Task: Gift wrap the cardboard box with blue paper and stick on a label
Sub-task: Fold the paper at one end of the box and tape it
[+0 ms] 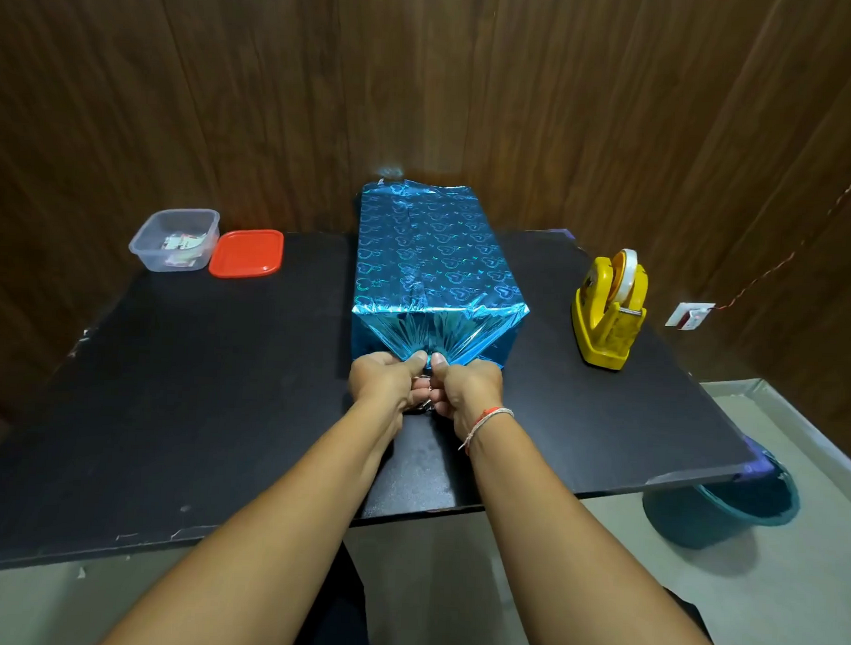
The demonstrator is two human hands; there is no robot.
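Both hands gripping bunched blue paper, box covered

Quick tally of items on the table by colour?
Blue: 1, wrapped box
Yellow: 1, tape dispenser
Red: 1, lid
Clear: 1, tub
Total: 4

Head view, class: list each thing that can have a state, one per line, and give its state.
Box: wrapped in blue paper, near end gathered, unsealed.
Left hand: grips the gathered paper.
Right hand: grips the gathered paper.
Clear tub: open, small items inside.
Red lid: off, beside the tub.
Tape dispenser: upright, roll loaded.
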